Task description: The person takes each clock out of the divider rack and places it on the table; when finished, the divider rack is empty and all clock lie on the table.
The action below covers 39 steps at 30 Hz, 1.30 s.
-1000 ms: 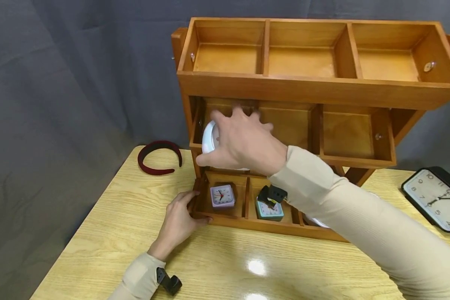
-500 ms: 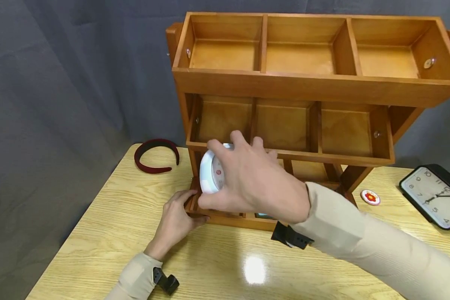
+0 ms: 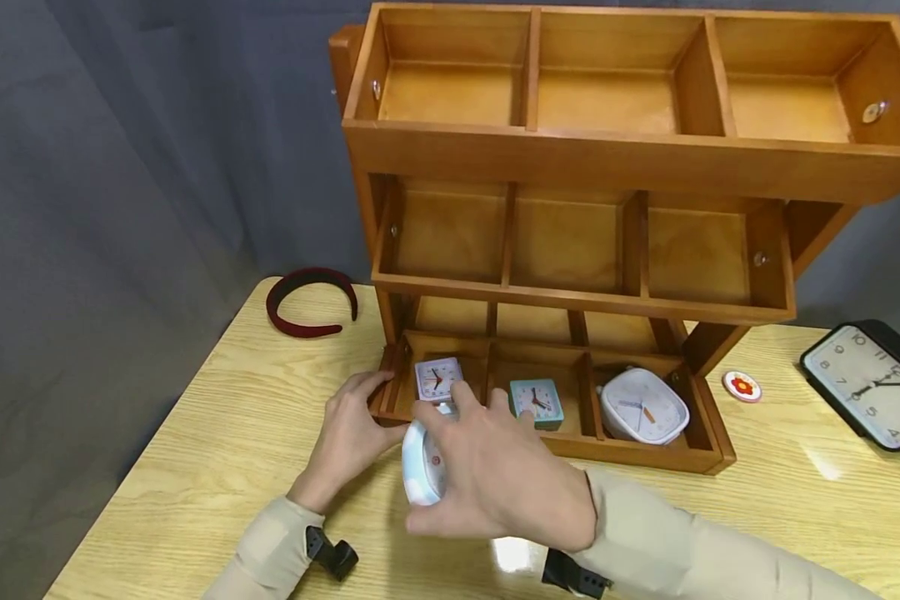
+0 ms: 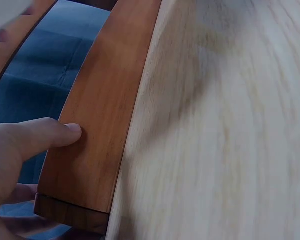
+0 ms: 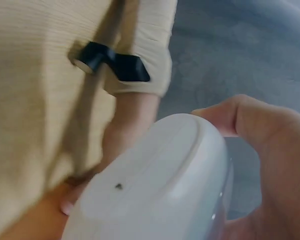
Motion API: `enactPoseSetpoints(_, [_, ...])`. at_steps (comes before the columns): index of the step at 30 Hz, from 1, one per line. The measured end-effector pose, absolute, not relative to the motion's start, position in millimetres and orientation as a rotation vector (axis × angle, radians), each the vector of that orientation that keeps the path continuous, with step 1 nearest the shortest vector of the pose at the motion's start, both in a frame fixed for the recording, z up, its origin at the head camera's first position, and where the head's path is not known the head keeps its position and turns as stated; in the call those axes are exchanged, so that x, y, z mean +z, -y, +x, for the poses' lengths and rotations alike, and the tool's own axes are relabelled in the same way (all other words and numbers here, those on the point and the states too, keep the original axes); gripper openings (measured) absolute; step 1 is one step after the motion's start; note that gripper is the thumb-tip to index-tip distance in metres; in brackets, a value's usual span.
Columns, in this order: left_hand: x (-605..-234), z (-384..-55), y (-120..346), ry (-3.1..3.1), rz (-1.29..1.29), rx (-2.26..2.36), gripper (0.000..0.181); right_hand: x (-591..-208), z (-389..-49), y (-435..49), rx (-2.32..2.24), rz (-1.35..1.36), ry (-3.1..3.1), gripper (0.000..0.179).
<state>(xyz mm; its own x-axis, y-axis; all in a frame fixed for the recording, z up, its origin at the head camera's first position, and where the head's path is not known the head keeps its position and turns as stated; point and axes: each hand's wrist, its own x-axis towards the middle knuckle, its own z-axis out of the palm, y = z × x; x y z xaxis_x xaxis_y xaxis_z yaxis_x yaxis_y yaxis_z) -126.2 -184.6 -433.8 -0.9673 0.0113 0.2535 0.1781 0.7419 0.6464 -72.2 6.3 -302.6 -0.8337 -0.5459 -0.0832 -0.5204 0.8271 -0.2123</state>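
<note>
My right hand [image 3: 495,471], gripping the white clock [image 3: 417,468], has lowered it to just before the bottom tray [image 3: 622,452], now outside its compartments. My left hand [image 3: 348,433] grips that tray's left end.

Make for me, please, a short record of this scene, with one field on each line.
Right grip: holds a white object, apparently a clock
Left grip: holds the left end of the bottom tray
Left compartment: lavender clock
Middle compartment: teal clock
Right compartment: white-framed clock
Table, left of rack: dark red headband
Table, right of rack: flower badge, black-framed clock
</note>
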Motion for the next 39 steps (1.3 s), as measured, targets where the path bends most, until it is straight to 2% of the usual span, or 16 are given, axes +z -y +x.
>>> enactPoseSetpoints(9, [-431.8, -125.7, 184.3, 2.746, -0.144, -1.052, 0.076, -353.4, -69.7, 2.5, -0.244, -0.763, -2.785, 0.091])
enactPoseSetpoints(17, [-430.1, -127.3, 186.1, 2.761, -0.126, -1.051, 0.076, -382.7, -72.2, 15.5, -0.183, -0.800, -2.808, 0.083])
enactPoseSetpoints(22, [-429.2, -126.8, 185.4, 2.775, -0.125, -1.059, 0.077, -392.8, -75.1, 21.5, -0.146, -0.796, -2.838, 0.081])
enactPoseSetpoints(29, [-428.2, -126.3, 183.6, 2.778, -0.119, -1.071, 0.077, -398.3, -77.2, 26.1, -0.122, -0.741, -2.841, 0.092])
enactPoseSetpoints(39, [-428.4, -125.3, 184.5, 2.788, -0.106, -1.078, 0.077, -402.0, -77.9, 26.1, -0.078, -0.709, -2.855, 0.093])
